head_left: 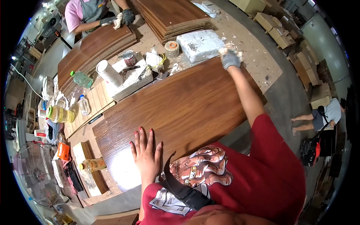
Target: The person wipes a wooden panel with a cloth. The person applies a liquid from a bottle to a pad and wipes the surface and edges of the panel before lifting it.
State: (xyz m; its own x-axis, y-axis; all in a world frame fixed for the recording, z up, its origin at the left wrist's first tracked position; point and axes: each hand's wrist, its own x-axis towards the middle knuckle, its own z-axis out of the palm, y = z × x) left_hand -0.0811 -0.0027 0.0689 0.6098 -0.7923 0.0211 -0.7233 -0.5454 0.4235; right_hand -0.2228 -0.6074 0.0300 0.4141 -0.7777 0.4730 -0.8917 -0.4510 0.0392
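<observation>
A long brown wood-grain panel (180, 101) lies across the table in front of me, glossy at its near left end. My left hand (146, 157), bare with red nails, rests flat on the panel near its front edge, fingers spread. At the far right end of the panel is my right hand (230, 60) in a grey glove, its fingers closed around what looks like a pale bunched cloth (239, 55), partly hidden by the glove. Just left of that hand sits a white foam block (200, 45) with smudges, and beside it a roll of tape (172, 49).
Stacked brown panels (172, 17) lie at the far side; a gloved co-worker (92, 15) handles another stack (97, 47). A white cup (108, 73), a tin (129, 58), a green bottle (81, 79) and a yellow-capped bottle (92, 165) stand left. A fan (37, 173) is lower left.
</observation>
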